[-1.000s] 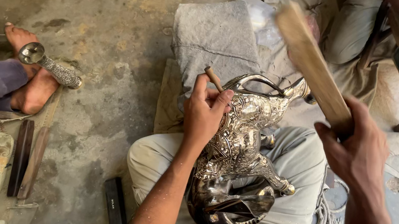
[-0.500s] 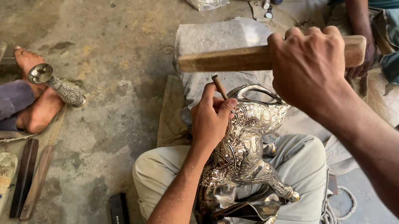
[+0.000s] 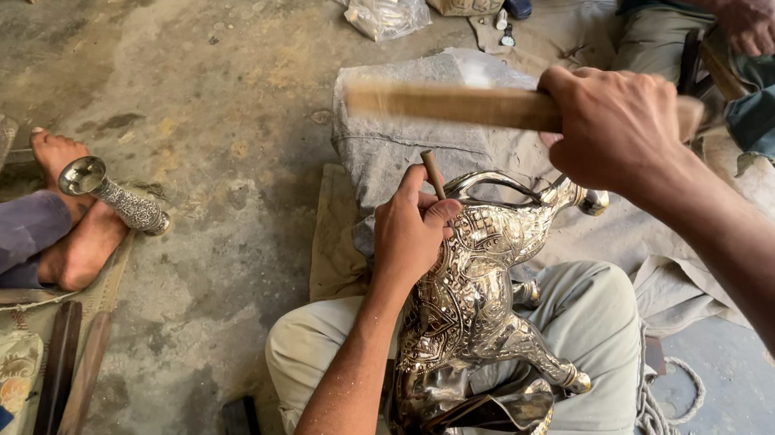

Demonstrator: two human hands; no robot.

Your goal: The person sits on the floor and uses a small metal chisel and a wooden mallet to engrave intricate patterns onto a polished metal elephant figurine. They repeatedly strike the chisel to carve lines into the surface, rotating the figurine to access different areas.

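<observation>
The person's left hand (image 3: pixel 411 231) pinches a small punch (image 3: pixel 433 172) against the back of an ornate silver animal figure (image 3: pixel 475 311) lying across the lap, while the right hand (image 3: pixel 612 128) is clenched around a wooden mallet (image 3: pixel 454 104), blurred above it. A blow landing off the punch's narrow head could strike the left fingers (image 3: pixel 436 216) or dent the embossed metal. The figure rests loosely on the knees, so it could also roll under impact.
</observation>
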